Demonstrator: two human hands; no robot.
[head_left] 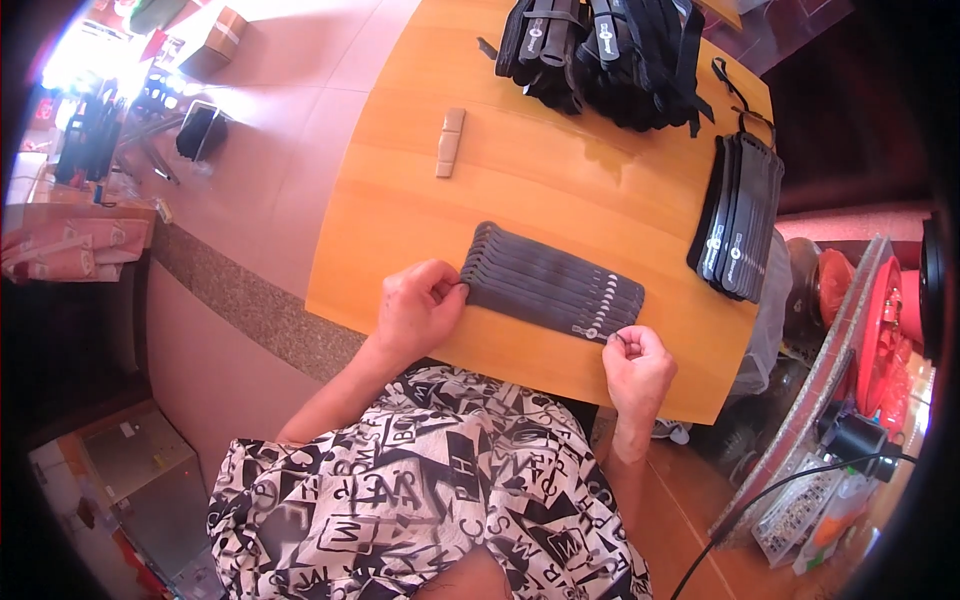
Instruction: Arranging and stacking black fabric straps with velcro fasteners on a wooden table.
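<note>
Both hands (pixel 420 305), flat grey fanned strips (pixel 555 282)

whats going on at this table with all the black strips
A person sits at an orange wooden table with a fanned row of flat dark strips laid out before them. The left hand pinches the strips' left ends, and the right hand grips the nearest strip's right end. A second neat row of strips lies by the right edge, a loose black pile sits at the far side, and a small tan block lies apart.
</note>
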